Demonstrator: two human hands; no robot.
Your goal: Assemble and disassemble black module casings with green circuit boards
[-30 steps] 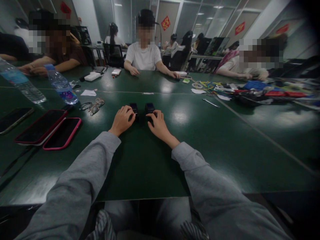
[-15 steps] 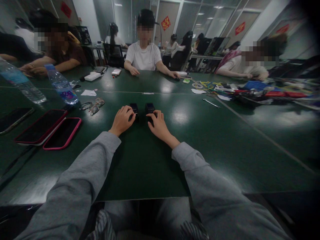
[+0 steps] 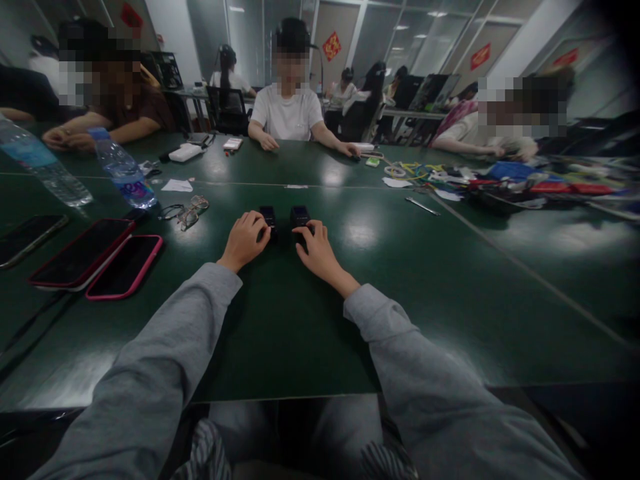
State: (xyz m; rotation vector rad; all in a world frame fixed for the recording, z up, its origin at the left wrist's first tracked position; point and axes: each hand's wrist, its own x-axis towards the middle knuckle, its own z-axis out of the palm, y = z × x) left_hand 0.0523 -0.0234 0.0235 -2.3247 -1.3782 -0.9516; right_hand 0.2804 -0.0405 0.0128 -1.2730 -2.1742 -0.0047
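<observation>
1. Head view: left hand [image 3: 245, 240] curled, fingertips resting on left black box [image 3: 269, 217]; grip not clear, cannot tell if it clamps.
2. Right hand [image 3: 315, 250] loosely spread, index finger touching right black box [image 3: 300, 217]; no clear hold.
3. Boxes sit side by side, slightly apart, mid green table [image 3: 450, 280].
4. Left: glasses [image 3: 186, 212], two pink-cased phones [image 3: 100, 257], water bottle [image 3: 123, 170].
</observation>
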